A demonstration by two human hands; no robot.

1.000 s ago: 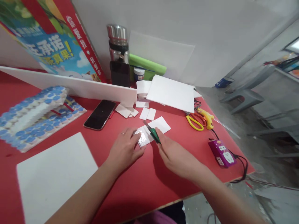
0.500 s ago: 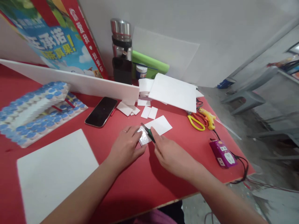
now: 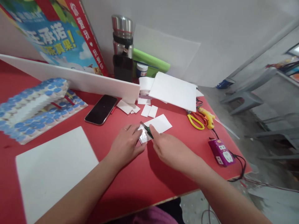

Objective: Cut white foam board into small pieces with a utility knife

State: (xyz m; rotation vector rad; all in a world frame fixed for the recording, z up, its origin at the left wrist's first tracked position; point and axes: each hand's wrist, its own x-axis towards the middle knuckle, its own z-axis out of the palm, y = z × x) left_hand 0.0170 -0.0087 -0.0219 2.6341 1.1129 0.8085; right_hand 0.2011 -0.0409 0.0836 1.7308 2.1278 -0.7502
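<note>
Green-handled knife is snug in the right hand, fingers closed, blade toward 10 o'clock across the white strip, which runs 8-to-2 at that hand's 11. Half-open left hand pins the shiny square at the strip's 8-o'clock end.

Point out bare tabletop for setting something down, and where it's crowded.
Red tabletop lies bare between the left forearm and right forearm, and between the right hand and purple box. Beyond the hands, small white pieces and a large sheet crowd it.

2 forearms angled inward — left fingers arched, right fingers tightly curled.
</note>
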